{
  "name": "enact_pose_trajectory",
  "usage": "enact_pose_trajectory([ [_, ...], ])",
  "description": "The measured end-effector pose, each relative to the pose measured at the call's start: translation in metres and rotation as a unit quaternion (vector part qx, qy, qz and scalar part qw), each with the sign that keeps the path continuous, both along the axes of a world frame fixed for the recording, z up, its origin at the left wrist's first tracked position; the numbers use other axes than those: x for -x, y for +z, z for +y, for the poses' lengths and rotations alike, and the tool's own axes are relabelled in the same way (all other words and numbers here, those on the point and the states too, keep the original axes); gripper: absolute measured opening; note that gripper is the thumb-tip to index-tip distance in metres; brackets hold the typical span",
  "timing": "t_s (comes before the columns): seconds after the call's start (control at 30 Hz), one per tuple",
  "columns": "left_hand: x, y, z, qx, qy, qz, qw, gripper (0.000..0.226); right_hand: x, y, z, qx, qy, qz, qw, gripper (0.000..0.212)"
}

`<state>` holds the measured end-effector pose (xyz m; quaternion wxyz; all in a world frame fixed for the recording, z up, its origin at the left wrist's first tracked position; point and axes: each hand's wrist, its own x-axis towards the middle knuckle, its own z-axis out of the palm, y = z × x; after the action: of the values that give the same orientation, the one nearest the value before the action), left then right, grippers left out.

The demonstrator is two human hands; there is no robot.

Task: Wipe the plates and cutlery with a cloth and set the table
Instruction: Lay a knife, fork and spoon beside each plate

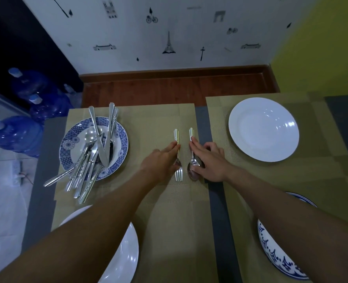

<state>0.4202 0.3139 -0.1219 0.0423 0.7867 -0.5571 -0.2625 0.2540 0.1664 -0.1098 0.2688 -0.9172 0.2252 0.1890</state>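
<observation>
A fork (178, 172) and a spoon (191, 131) lie side by side on the tan placemat (148, 127) in the middle of the table. My left hand (160, 160) rests along the fork, index finger and thumb touching its handle. My right hand (208, 160) lies along the spoon with fingers touching its handle and bowl. A blue-patterned plate (67, 156) at the left holds a pile of several knives, spoons and forks (95, 152). A white plate (263, 129) sits on the right placemat. No cloth is in view.
A white plate (126, 254) lies near the front left under my left forearm, and a blue-patterned plate (279, 260) at the front right under my right forearm. Blue water jugs (18, 133) stand on the floor to the left. The wall is close behind the table.
</observation>
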Motion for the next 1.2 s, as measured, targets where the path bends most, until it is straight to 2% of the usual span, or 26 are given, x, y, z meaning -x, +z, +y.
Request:
enact_pose_trajectory([
  [0.17,0.002,0.000,0.000,0.001,0.001,-0.010,1.000,0.077,0.000,0.003,0.000,-0.012,-0.009,-0.005,1.000,0.086],
  [0.27,0.001,0.012,0.001,0.004,0.005,0.025,1.000,0.076,0.000,0.011,0.004,-0.045,-0.043,-0.021,0.998,0.088],
  [0.4,-0.006,0.031,0.008,0.043,0.028,0.070,0.996,0.071,0.008,0.020,0.046,0.005,-0.092,-0.127,0.988,0.073],
  [0.47,-0.010,0.036,0.015,0.069,0.055,0.071,0.994,0.066,0.020,0.017,0.085,0.010,-0.073,-0.153,0.986,0.067],
  [0.53,-0.017,0.038,0.023,0.103,0.084,0.076,0.988,0.060,0.033,0.005,0.127,-0.002,-0.042,-0.141,0.989,0.068],
  [0.6,-0.025,0.038,0.032,0.132,0.113,0.078,0.982,0.055,0.047,-0.016,0.161,0.047,-0.013,-0.140,0.989,0.072],
  [0.77,-0.051,0.046,0.054,0.194,0.190,0.061,0.960,0.039,0.057,-0.040,0.191,0.131,0.012,-0.139,0.981,0.086],
  [0.93,-0.081,0.046,0.072,0.225,0.303,0.038,0.925,0.024,0.054,-0.047,0.193,0.176,0.013,-0.166,0.970,0.083],
  [1.03,-0.102,0.045,0.079,0.214,0.383,0.004,0.899,0.015,0.053,-0.048,0.193,0.179,0.004,-0.182,0.967,0.084],
  [1.1,-0.116,0.046,0.083,0.197,0.435,-0.032,0.878,0.016,0.053,-0.049,0.194,0.176,-0.002,-0.191,0.966,0.085],
  [1.2,-0.134,0.043,0.086,0.144,0.490,-0.026,0.859,0.021,0.052,-0.050,0.194,0.177,-0.006,-0.198,0.964,0.085],
])
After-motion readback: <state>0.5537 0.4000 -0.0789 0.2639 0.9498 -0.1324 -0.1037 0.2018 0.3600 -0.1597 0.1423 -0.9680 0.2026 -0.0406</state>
